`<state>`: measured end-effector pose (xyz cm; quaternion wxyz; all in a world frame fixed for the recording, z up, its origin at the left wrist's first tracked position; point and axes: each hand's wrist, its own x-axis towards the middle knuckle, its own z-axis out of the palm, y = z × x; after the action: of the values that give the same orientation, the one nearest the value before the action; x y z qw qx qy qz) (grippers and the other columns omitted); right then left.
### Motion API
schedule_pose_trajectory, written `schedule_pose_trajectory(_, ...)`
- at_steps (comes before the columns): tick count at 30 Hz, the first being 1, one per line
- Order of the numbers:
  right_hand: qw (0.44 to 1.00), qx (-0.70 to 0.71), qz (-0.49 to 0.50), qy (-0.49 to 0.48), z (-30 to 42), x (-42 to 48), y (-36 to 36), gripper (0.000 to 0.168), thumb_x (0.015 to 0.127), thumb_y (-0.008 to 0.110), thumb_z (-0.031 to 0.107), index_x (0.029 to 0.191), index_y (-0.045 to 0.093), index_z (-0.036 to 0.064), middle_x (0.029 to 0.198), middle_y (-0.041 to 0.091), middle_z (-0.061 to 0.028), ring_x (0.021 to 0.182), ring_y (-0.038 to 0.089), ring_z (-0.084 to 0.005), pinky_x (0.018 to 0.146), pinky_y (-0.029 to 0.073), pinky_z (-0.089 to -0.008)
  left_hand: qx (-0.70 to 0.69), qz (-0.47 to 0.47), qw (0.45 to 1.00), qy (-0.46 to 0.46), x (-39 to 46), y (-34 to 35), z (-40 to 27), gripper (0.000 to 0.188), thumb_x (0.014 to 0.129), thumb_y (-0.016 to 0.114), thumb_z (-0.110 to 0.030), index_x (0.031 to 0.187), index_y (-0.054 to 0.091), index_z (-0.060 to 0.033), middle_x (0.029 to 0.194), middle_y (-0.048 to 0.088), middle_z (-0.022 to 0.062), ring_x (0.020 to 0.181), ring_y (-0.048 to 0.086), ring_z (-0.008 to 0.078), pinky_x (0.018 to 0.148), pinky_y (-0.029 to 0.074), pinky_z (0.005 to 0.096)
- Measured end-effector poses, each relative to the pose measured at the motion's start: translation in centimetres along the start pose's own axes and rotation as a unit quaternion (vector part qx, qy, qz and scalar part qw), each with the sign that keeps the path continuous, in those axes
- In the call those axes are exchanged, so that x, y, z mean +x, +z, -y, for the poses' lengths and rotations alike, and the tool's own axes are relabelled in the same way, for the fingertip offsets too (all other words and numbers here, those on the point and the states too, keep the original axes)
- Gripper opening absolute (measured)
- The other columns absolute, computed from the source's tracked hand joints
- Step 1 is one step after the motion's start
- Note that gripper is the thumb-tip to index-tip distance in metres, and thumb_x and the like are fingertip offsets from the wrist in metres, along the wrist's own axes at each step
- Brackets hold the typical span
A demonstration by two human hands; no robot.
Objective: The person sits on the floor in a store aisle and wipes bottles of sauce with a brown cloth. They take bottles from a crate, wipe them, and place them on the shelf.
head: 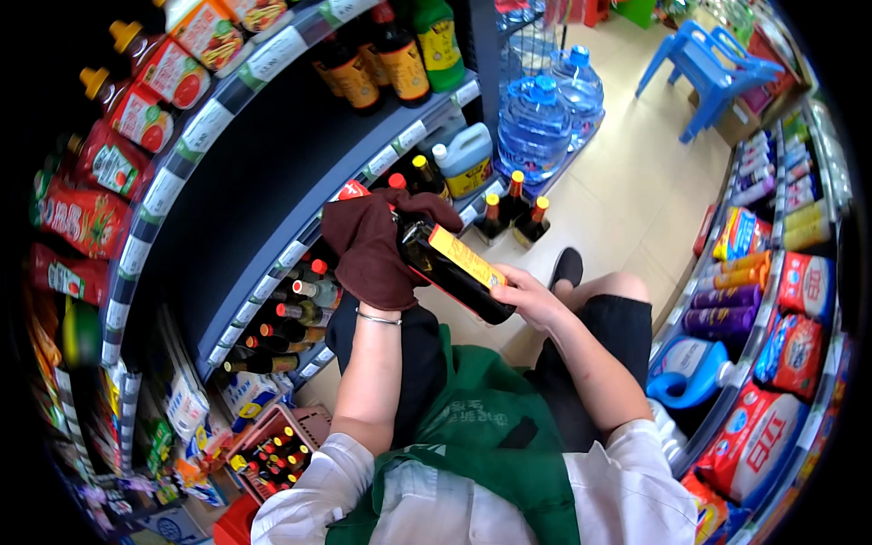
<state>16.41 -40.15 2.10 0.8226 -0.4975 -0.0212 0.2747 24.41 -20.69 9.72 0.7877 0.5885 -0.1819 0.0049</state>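
A dark bottle (455, 272) with a yellow label lies tilted across the middle of the view. Its lower end is gripped by my right hand (528, 298), thumb on the label's edge. A dark brown cloth (375, 255) wraps my left hand and presses against the bottle's upper part; the fingers are hidden, with only the wrist (379, 315) and a bracelet showing. Beyond the bottle, several dark bottles (512, 204) with yellow caps stand on the floor. On the low shelf to the left, bottles (303, 312) with mostly red caps stand in a row.
Curved shelving (272, 197) with price tags runs along my left. Packed shelves of detergent bags (746, 436) line my right. Large water bottles (535, 126) and a blue plastic stool (708, 68) stand ahead. A pink crate (253, 470) of small bottles sits behind my left elbow.
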Motion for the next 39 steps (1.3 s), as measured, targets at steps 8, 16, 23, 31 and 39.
schedule_pose_trajectory(8, 0.962, -0.123, -0.164, -0.18, -0.8, 0.9, 2.6, 0.087, 0.075, 0.073, 0.024, 0.141, 0.022, 0.001, 0.095, 0.057, -0.0097, 0.086, 0.055, -0.0158, 0.08, 0.044, -0.0292, -0.31, -0.003, 0.934, -0.178, -0.9, 4.5, -0.8, 0.063, 0.089, 0.033, -0.061, 0.095, 0.048, -0.0006, 0.094, 0.056, 0.0174, 0.085, 0.055, 0.0265, 0.076, 0.046, 0.036)
schedule_pose_trajectory(16, 0.787, -0.537, -0.224, -0.206, 4.0, 0.2, 0.6, 0.062, 0.089, 0.041, 0.052, 0.122, 0.049, 0.001, 0.079, 0.061, -0.025, 0.073, 0.061, -0.0396, 0.067, 0.049, -0.0409, 0.038, 0.115, 0.974, -0.192, -2.0, 4.6, 1.4, 0.065, 0.09, 0.031, -0.06, 0.113, 0.052, -0.0034, 0.1, 0.06, 0.0127, 0.089, 0.059, 0.0234, 0.082, 0.047, 0.0337)
schedule_pose_trajectory(23, 0.979, 0.086, -0.063, -0.176, 8.8, 4.4, -4.2, 0.035, 0.084, 0.063, 0.025, 0.108, 0.054, 0.001, 0.085, 0.065, -0.0097, 0.093, 0.06, -0.0191, 0.081, 0.047, -0.0306, -0.044, 0.205, 0.921, -0.329, -1.4, 8.9, -0.1, 0.069, 0.082, 0.03, -0.062, 0.105, 0.052, -0.0011, 0.095, 0.059, 0.0159, 0.08, 0.056, 0.0225, 0.069, 0.045, 0.0304)
schedule_pose_trajectory(31, 0.938, 0.097, -0.207, -0.259, 9.9, 1.7, -2.6, 0.012, 0.08, 0.064, 0.012, 0.082, 0.053, 0.006, 0.069, 0.063, -0.0106, 0.068, 0.065, -0.0236, 0.067, 0.051, -0.0335, 0.378, 0.316, 0.87, -0.022, -2.9, 5.6, 5.2, 0.037, 0.074, 0.069, -0.02, 0.107, 0.057, -0.0077, 0.104, 0.056, 0.0106, 0.103, 0.053, 0.0225, 0.084, 0.041, 0.0327)
schedule_pose_trajectory(39, 0.821, 0.289, -0.407, -0.277, 7.3, 1.0, -5.2, 0.018, 0.084, 0.063, 0.019, 0.075, 0.054, 0.006, 0.067, 0.061, -0.0101, 0.068, 0.062, -0.0213, 0.066, 0.051, -0.0351, 0.492, 0.06, 0.867, 0.045, -3.6, 8.0, 3.8, 0.052, 0.071, 0.068, -0.01, 0.12, 0.05, -0.0055, 0.108, 0.053, 0.011, 0.103, 0.049, 0.026, 0.092, 0.036, 0.0331)
